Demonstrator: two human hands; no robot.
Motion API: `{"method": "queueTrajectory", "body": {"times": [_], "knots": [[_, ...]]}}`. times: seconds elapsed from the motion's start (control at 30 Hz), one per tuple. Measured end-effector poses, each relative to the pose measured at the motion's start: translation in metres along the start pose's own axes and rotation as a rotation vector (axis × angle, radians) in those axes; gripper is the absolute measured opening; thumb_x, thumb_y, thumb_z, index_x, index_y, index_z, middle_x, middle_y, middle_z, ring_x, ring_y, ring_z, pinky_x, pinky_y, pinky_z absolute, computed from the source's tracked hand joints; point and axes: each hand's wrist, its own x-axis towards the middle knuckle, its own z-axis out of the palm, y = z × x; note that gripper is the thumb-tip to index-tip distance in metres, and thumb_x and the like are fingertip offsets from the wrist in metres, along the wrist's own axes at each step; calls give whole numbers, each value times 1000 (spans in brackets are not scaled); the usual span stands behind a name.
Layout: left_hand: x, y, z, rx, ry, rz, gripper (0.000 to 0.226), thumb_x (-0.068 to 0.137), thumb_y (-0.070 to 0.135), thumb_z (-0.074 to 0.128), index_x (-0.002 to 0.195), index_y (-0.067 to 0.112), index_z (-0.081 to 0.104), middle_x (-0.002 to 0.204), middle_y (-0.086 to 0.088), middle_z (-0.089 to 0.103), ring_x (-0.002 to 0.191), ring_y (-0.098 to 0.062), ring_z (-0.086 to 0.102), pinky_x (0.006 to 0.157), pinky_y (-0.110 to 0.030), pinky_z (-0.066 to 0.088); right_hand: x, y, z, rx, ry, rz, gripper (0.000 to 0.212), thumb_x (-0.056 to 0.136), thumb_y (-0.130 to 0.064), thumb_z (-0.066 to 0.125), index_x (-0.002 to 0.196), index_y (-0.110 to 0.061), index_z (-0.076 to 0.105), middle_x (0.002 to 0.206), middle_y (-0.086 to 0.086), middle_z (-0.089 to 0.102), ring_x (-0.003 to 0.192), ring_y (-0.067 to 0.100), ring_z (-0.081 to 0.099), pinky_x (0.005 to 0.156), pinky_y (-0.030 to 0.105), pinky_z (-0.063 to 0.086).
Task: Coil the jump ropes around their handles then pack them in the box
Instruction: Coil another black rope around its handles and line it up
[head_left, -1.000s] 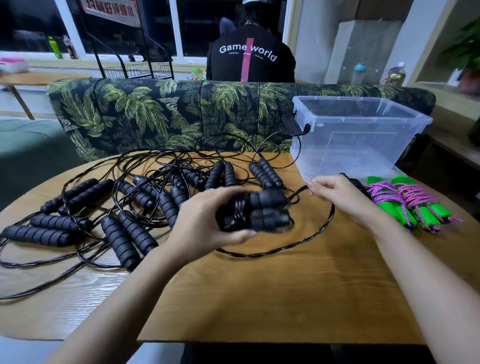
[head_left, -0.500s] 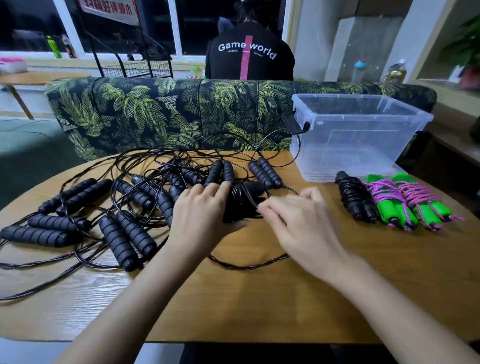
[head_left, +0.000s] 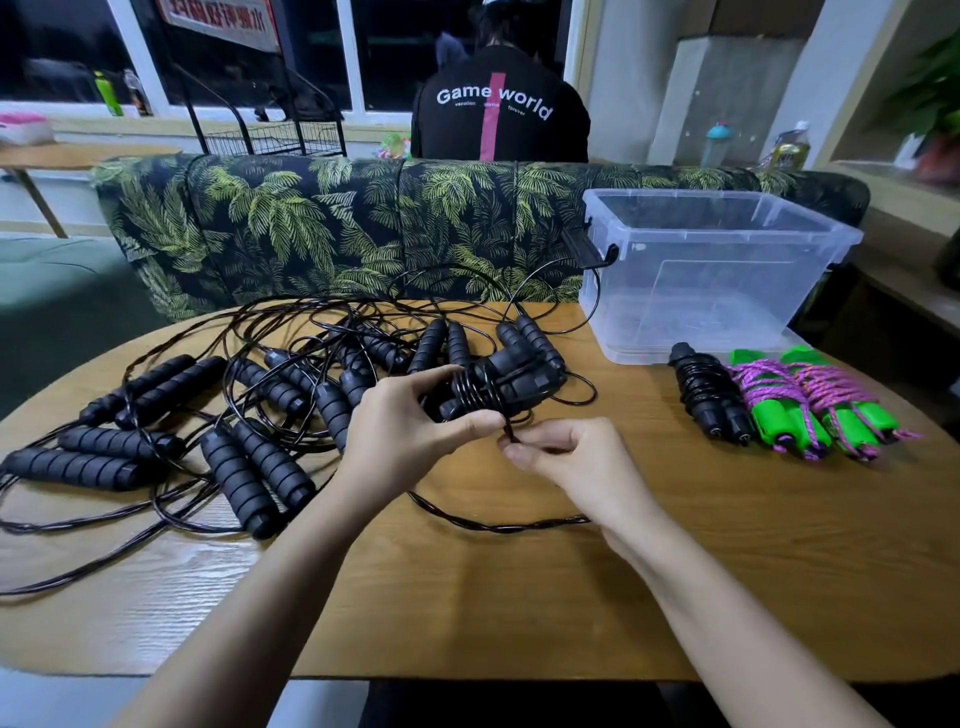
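The left hand (head_left: 410, 441) grips ribbed handles (head_left: 524, 374) left of the clear box (head_left: 727, 291). The right hand (head_left: 576, 462) pinches their glossy cord (head_left: 493, 527) over the wood-grain surface (head_left: 519, 613).

Single head-worn view; faces forward and down, close over the wooden table (head_left: 519, 597).

The table (head_left: 727, 571) is lit evenly, seemingly from overhead, and only soft shadows are cast on it. Faint glare is carried by the box (head_left: 701, 291). The far windows (head_left: 395, 41) are dark. Edges are bowed, and far corners slightly blurred.
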Motion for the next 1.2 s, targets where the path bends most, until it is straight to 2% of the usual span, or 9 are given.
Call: {"method": "queueTrajectory", "body": {"times": [0.13,0.27,0.37,0.53,0.67,0.8,0.87,1.0,1.2], "knots": [[-1,-1,-9,-64,-134,16,106,46,81,73,131,20,62,80,0,77,68,-8,72,72,-33,60,14,6,-5,-26,50,33,23,63,-30,88,83,-20,80,85,-8,76,88,3,68,86,24,48],[-3,3,-17,-91,-247,9,88,54,62,76,129,18,63,83,-3,77,67,-8,72,69,-33,61,18,11,-11,-340,237,-155,84,38,-69,78,102,-19,61,107,-8,61,97,11,52,78,29,41],[-5,9,-17,-98,-370,0,56,64,52,79,113,30,65,64,2,70,41,2,53,41,-16,42,17,3,-22,-575,292,-478,109,39,-79,66,130,-23,45,137,-5,44,128,10,34,105,35,29],[-2,13,-9,-50,-502,50,50,66,71,71,99,34,69,56,7,66,43,-2,54,44,-19,42,20,2,-50,-946,-72,-976,84,75,-56,66,149,-27,37,148,-10,45,136,11,45,117,66,6],[6,14,0,-58,-332,84,61,72,74,61,112,30,72,86,6,76,78,-8,70,71,-26,58,17,8,-51,-747,-25,-849,65,79,-52,66,139,-35,50,133,-16,58,124,0,54,122,56,5],[8,10,15,-524,95,-154,44,98,54,42,104,20,70,100,1,74,96,-14,69,82,-26,51,12,7,-51,-243,107,-358,56,68,-56,70,121,-59,53,126,-22,63,134,-4,34,121,43,20],[-5,11,34,-560,-73,-232,50,90,61,36,103,23,66,103,4,73,98,-9,67,90,-25,48,12,9,-52,23,164,-309,50,73,-42,71,122,-44,60,109,-24,71,114,-5,57,104,28,41],[-38,31,78,-576,-417,-159,36,96,42,48,129,27,50,121,10,64,102,15,54,81,0,38,15,12,-45,279,175,-208,51,79,-30,71,127,-15,63,112,-10,73,107,3,65,86,15,48],[-24,29,90,-388,-242,23,20,95,25,64,115,27,66,99,7,72,90,0,63,87,-21,50,20,21,-50,368,250,-102,34,81,-30,69,113,-16,69,105,-7,75,98,0,66,80,11,48]]}}
